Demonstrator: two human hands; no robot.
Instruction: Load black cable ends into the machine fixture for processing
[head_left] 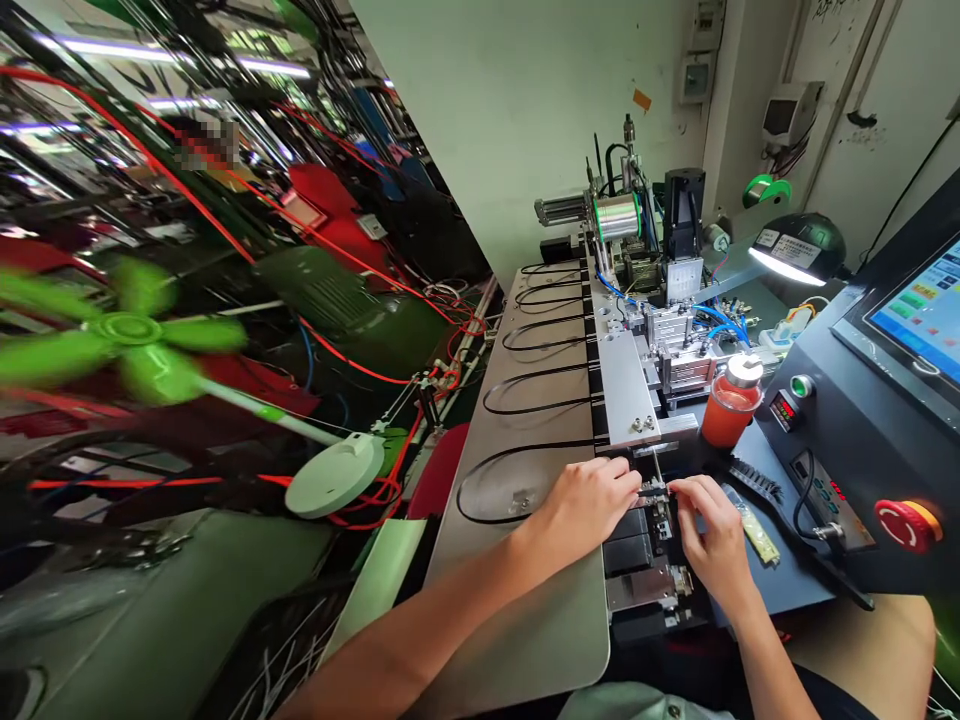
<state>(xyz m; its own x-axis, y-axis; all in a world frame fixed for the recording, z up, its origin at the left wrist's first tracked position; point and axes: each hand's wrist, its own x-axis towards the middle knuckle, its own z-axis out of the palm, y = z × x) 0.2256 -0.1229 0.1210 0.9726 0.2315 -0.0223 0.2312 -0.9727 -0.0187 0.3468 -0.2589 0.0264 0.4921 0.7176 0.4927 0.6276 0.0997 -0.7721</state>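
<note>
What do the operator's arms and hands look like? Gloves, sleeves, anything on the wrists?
Left hand and right hand: both ungloved. Forearms bare in view, no sleeves, watch or bracelet visible. Rings: can't make any out. At the bottom edge, a pale grey-green garment shows.

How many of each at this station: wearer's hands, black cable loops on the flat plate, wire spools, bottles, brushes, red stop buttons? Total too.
Hands (left hand, right hand): 2
Black cable loops: 5
Wire spools: 2
Bottle: 1
Brush: 1
Red stop button: 1
Total: 12
</note>
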